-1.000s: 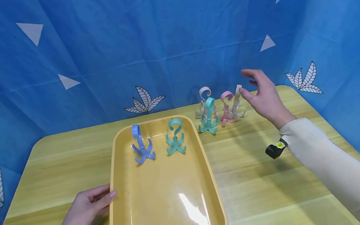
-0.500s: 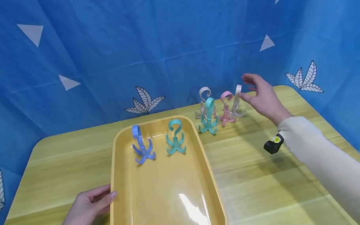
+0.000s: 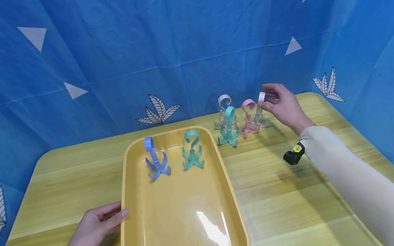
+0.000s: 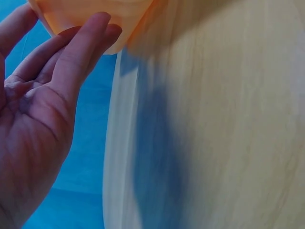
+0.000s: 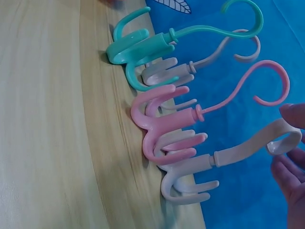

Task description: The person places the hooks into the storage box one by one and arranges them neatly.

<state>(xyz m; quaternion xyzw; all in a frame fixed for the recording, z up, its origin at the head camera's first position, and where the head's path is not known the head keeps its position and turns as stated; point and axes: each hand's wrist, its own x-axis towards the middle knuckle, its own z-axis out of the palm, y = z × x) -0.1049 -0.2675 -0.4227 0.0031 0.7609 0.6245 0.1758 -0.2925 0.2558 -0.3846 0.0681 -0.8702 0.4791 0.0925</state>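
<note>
My left hand [image 3: 88, 234] holds the left rim of a yellow tray [image 3: 240, 225], thumb over the edge and fingers against its outer wall. In the left wrist view, the fingers lie along the tray's wall [image 4: 128, 19]. At the back right, my right hand [image 3: 286, 109] is at the top of a white multi-claw hanger hook [image 5: 190, 164] standing on the table. Thumb and fingers stand apart on either side of its curl. Next to it stand a pink hook [image 5: 167, 121], a green hook [image 5: 143, 47] and another white one [image 5: 167, 74].
Inside the tray's far end stand a blue-violet hook [image 3: 157, 167] and a green hook [image 3: 192, 156]. The wooden table [image 3: 275, 206] reaches back to a blue curtain [image 3: 176, 47] right behind the group of hooks.
My right hand has moved slightly left and down, bringing thumb and fingers around the white hook's top. My left hand, the tray and the hooks stay in place.
</note>
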